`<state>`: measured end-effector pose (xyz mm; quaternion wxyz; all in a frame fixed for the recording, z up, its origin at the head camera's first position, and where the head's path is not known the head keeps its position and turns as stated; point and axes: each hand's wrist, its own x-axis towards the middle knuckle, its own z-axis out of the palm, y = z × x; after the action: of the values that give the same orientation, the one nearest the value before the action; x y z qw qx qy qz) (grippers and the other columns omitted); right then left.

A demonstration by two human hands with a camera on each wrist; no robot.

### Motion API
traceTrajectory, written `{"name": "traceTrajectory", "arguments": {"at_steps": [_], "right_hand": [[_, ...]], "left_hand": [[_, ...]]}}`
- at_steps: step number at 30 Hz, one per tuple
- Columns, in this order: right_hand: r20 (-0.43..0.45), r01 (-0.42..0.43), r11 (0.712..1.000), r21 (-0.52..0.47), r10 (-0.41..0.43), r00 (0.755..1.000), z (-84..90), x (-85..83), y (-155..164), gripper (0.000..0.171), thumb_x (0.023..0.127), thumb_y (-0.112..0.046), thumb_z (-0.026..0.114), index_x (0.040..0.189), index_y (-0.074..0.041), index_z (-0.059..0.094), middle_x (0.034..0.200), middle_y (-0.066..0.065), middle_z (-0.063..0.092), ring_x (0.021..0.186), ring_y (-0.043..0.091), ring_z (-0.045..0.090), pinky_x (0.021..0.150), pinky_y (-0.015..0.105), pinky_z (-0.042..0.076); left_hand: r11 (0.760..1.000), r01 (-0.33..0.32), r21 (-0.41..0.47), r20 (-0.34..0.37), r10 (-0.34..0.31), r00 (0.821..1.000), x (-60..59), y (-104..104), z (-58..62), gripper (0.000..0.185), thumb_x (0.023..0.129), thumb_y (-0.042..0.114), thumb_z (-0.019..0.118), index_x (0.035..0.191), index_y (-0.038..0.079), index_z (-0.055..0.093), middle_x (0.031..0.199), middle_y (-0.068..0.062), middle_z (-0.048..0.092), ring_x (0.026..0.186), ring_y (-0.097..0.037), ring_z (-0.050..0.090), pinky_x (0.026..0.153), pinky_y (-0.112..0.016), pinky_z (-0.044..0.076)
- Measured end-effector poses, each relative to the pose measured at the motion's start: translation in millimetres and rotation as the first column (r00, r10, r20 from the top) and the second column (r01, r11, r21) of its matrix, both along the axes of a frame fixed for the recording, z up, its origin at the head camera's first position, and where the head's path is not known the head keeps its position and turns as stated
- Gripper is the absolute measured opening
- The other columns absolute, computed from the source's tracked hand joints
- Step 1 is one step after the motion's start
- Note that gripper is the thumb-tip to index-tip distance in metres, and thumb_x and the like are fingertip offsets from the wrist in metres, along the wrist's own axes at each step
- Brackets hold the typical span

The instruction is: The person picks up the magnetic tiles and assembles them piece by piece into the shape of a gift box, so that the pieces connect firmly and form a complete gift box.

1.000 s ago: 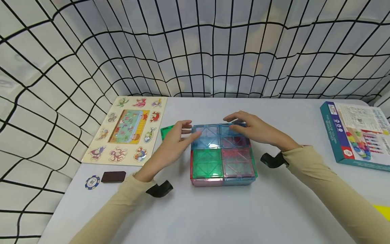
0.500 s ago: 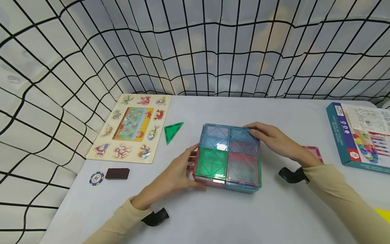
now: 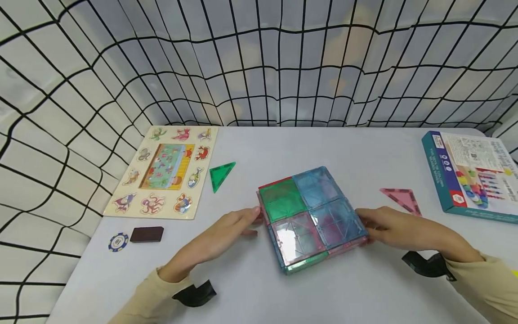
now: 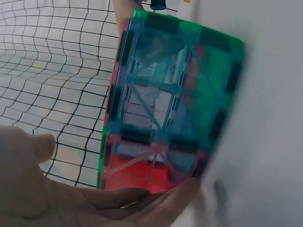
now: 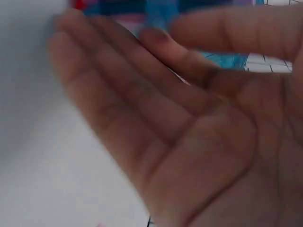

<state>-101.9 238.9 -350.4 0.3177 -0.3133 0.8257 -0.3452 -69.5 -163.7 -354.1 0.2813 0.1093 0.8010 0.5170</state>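
A flat square box built of translucent magnetic tiles [image 3: 311, 216] lies turned at an angle on the table. Its top shows a green, a pinkish clear and two blue squares. My left hand [image 3: 220, 236] touches its left side; in the left wrist view, the fingers [image 4: 165, 203] lie along a tile wall and the thumb is apart from it. At the right corner is my right hand [image 3: 404, 229], its fingers touching the side. In the right wrist view these fingers [image 5: 113, 90] are mostly straight, and only a strip of the box shows beyond them.
A green triangle tile [image 3: 221, 175] and a pink triangle tile [image 3: 402, 200] lie beyond the hands. At left are a sea-animal board [image 3: 198, 198], a dark brown rectangular block [image 3: 147, 234] and a poker chip [image 3: 118, 242]. A teal-edged box [image 3: 469, 175] lies right; black netting [image 3: 279, 67] stands behind.
The tile box has turned between my hands, and its green square is now at the far left. My right hand has come nearer and uncovered the pink triangle; the left has moved down from the top.
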Motion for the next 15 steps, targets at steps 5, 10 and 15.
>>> {"name": "traceTrajectory", "arguments": {"at_steps": [5,10,15], "right_hand": [[0.089,-0.117,0.992,0.043,0.113,0.99,2.0,10.6,-10,0.036,0.107,-0.022,0.06,0.136,-0.003,0.065,0.122,-0.003,0.07,0.107,0.009,0.064,0.093,0.031,0.058],[0.199,-0.18,0.983,-0.048,0.186,0.962,1.1,27.5,-30,0.029,0.108,-0.028,0.059,0.133,-0.015,0.067,0.123,-0.01,0.067,0.111,0.004,0.062,0.095,0.027,0.055],[0.166,-0.229,0.965,-0.124,0.248,0.955,-2.8,45.0,-62,0.04,0.11,-0.033,0.056,0.146,-0.016,0.055,0.132,-0.008,0.062,0.118,0.003,0.059,0.097,0.027,0.054]], "left_hand": [[0.993,0.089,0.076,-0.006,-0.089,0.996,-20.4,9,-1.1,0.067,0.114,0.05,0.023,0.166,0.007,0.026,0.164,-0.015,0.039,0.145,-0.034,0.047,0.118,-0.056,0.039],[0.977,0.208,-0.039,-0.04,-0.209,0.977,-58.4,16,7.6,0.07,0.112,0.053,0.022,0.167,0.01,0.022,0.169,-0.009,0.029,0.156,-0.028,0.028,0.124,-0.053,0.029],[0.917,0.288,-0.276,-0.125,-0.331,0.935,-82.8,27,27.9,0.082,0.107,0.065,0.034,0.168,0.012,0.018,0.172,-0.004,0.023,0.159,-0.021,0.019,0.127,-0.047,0.022]]}}
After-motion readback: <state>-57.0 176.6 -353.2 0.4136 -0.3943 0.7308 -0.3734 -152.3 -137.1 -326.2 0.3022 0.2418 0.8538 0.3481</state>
